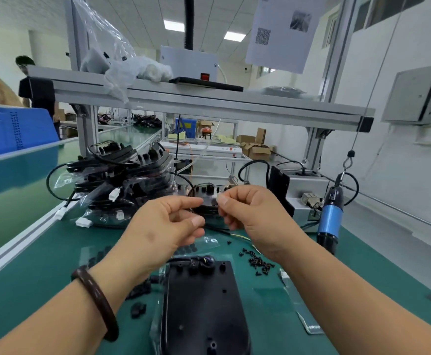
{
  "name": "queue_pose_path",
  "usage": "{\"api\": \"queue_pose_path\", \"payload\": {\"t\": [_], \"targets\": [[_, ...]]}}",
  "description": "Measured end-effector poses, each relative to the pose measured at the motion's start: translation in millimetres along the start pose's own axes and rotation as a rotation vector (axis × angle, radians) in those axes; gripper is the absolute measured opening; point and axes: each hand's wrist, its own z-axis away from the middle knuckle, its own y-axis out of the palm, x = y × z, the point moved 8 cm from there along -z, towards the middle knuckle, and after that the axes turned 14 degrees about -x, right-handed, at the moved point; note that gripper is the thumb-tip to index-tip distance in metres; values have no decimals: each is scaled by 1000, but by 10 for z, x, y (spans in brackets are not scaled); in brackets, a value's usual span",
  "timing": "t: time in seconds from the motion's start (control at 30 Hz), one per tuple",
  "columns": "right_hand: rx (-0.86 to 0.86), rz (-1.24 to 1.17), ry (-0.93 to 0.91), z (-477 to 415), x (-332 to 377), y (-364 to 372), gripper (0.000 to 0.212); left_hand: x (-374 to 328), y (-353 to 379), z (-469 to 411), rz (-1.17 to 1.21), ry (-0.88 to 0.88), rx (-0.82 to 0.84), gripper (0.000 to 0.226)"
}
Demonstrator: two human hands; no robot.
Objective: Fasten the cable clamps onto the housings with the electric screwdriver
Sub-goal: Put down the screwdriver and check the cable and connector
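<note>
A black housing (pixel 204 308) lies flat on the green mat in front of me, cable end at its far edge. Both hands are raised above it. My left hand (pixel 163 231) and my right hand (pixel 250 216) pinch a small thin piece between fingertips, blurred, with a thin black cable (pixel 219 230) running under them. Small black cable clamps (pixel 138 308) lie left of the housing. Several black screws (pixel 259 263) are scattered to its right. The blue and black electric screwdriver (pixel 329 221) hangs at the right, untouched.
A pile of bagged black housings (pixel 122 180) with white connectors stands at the back left. A grey metal device (pixel 304 193) sits behind the screwdriver. Clear plastic bags (pixel 304 311) lie on the mat at right. An aluminium shelf (pixel 209 98) spans overhead. Two people stand far left.
</note>
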Motion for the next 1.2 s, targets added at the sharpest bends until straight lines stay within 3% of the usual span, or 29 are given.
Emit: {"api": "queue_pose_path", "payload": {"t": [0.23,0.5,0.8,1.2], "targets": [[151,118,266,516,-476,-20,31,260,68,457,-344,43,56,34],[185,329,339,820,-691,-102,25,329,134,715,-665,295,35,45],[160,441,318,764,-712,-102,46,256,206,795,-739,418,64,39],[166,513,325,715,-742,-108,42,245,174,807,-736,405,29,37]]}}
